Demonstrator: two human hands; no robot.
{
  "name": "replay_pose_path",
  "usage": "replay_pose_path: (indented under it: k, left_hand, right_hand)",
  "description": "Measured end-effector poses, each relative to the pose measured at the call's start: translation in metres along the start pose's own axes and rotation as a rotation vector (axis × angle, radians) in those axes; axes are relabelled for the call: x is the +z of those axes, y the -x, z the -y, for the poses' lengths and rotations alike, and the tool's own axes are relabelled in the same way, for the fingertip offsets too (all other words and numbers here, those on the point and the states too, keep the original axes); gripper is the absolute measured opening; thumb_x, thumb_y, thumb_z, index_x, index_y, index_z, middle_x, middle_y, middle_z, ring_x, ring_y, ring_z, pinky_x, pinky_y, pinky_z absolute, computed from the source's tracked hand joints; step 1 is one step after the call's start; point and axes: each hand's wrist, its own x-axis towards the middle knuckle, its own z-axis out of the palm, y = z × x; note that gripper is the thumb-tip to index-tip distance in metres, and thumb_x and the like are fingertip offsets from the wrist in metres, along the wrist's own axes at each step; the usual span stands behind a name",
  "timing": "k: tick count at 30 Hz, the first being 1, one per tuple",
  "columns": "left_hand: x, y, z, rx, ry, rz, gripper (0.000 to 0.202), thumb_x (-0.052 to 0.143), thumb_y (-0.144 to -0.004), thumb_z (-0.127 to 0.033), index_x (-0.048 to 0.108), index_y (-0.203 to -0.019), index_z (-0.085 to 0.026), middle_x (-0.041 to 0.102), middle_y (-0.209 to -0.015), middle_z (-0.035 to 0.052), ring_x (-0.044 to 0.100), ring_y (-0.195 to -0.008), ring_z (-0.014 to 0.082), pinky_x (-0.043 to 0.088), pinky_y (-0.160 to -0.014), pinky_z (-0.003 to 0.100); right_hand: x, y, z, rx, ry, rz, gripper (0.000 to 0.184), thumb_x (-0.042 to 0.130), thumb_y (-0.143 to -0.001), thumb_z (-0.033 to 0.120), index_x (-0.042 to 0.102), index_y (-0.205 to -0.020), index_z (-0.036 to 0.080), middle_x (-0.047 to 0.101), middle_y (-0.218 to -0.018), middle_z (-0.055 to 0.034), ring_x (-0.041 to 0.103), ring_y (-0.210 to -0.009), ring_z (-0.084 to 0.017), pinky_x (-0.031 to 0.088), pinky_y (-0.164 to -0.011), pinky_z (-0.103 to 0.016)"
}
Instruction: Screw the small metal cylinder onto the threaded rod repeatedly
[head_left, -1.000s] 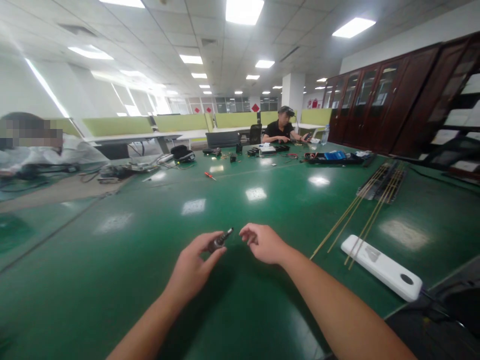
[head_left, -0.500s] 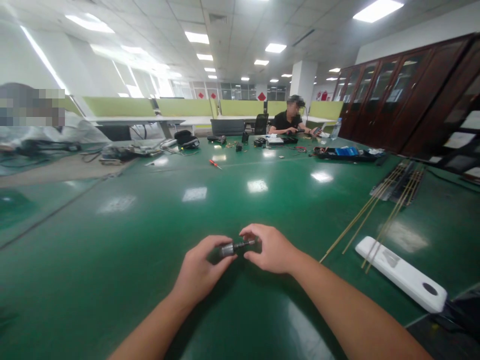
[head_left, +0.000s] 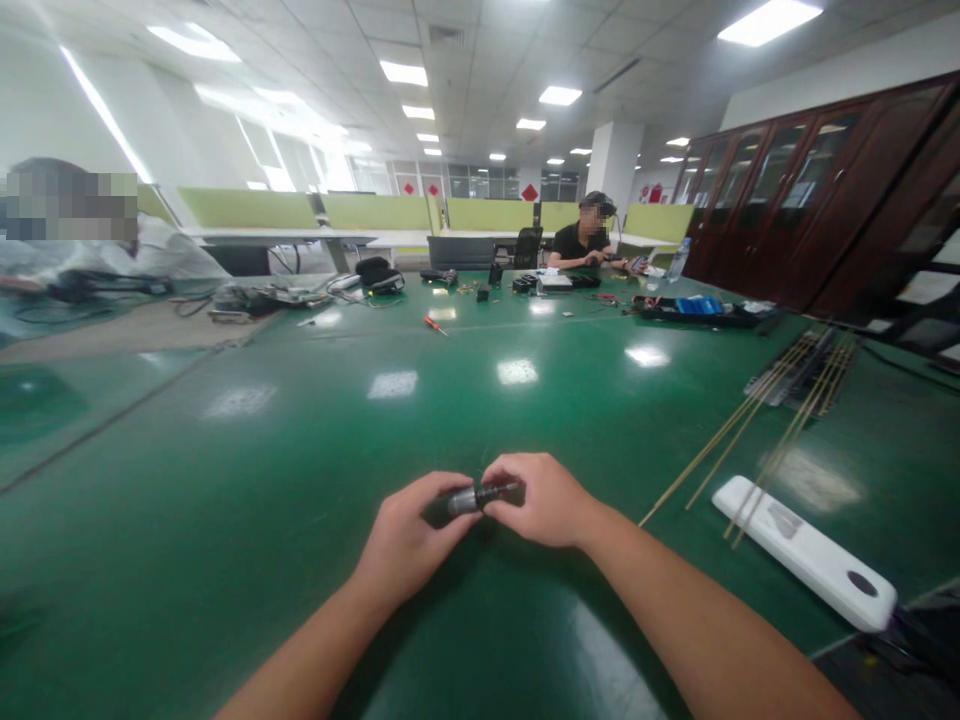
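Note:
A small dark cylindrical part [head_left: 472, 498] with a silvery band and a thin dark tip lies level between my two hands, just above the green table [head_left: 315, 420]. My left hand [head_left: 409, 540] is closed on its thicker left end. My right hand [head_left: 544, 500] pinches the thin right end with curled fingers. Both forearms reach in from the bottom edge.
A white flat device [head_left: 806, 552] lies to the right, with several thin brass rods [head_left: 739, 430] running across it towards dark strips [head_left: 799, 375]. A red screwdriver [head_left: 435, 324] and tools lie far off. One person [head_left: 583, 243] sits at the far end, another at the left [head_left: 112, 260].
A second ago only my left hand held the part, tip up. It now lies level and my right hand has closed on its thin end. The view shifted slightly.

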Motion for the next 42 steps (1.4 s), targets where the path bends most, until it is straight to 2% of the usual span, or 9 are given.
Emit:
replay_pose_path:
  k: [14,42]
  left_hand:
    - [0.0008,-0.0013,-0.0006,0.025,-0.027,0.014,0.021,0.069,-0.082,-0.03,0.069,-0.101,-0.022,0.074,-0.097,0.0027,0.07,-0.088,0.0191,0.056,-0.082,0.029]
    - [-0.0001,-0.0012,-0.0016,0.029,-0.029,-0.003,0.021,0.07,-0.081,-0.03,0.07,-0.1,-0.022,0.074,-0.096,0.0035,0.07,-0.087,0.0199,0.057,-0.082,0.03]
  right_hand:
    - [0.0026,0.0003,-0.0032,-0.015,0.037,0.03,0.017,0.067,-0.082,0.029,0.071,-0.097,0.022,0.071,-0.09,-0.0024,0.064,-0.082,-0.017,0.046,-0.076,-0.026]
    - [0.0007,0.0,-0.0013,-0.002,0.062,0.027,0.014,0.067,-0.083,0.029,0.072,-0.094,0.022,0.072,-0.085,-0.0015,0.064,-0.079,-0.016,0.045,-0.071,-0.026]
